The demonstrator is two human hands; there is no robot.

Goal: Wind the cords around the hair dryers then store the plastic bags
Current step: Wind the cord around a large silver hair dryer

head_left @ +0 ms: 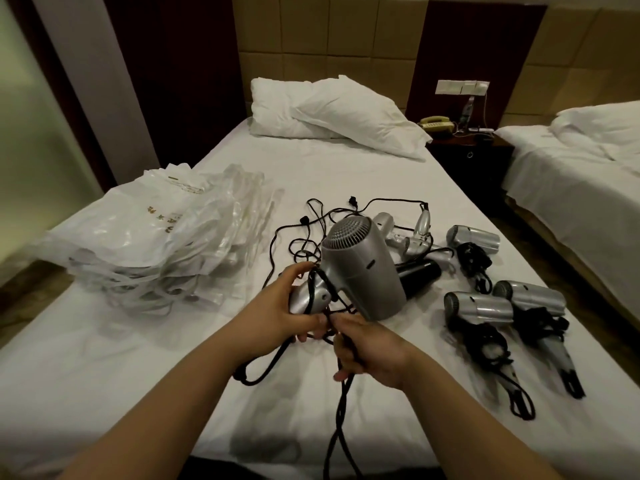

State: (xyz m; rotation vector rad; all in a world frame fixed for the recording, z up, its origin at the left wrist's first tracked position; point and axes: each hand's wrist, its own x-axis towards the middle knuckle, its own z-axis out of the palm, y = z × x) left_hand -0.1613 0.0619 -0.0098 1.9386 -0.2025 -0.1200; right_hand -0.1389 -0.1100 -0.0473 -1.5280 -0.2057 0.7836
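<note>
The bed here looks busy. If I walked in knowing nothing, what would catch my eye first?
Most likely the big silver hair dryer at the centre, its handle gripped by the left hand while the right hand pinches its black cord. Then the three dryers with wound cords lying on the right of the white bed, and the heap of clear plastic bags on the left.

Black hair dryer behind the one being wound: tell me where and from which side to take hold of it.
Judging by its pose, take the black hair dryer by its barrel, from the right and above. Only that rounded end shows; the rest lies hidden behind the silver hair dryer the left hand holds.
</note>
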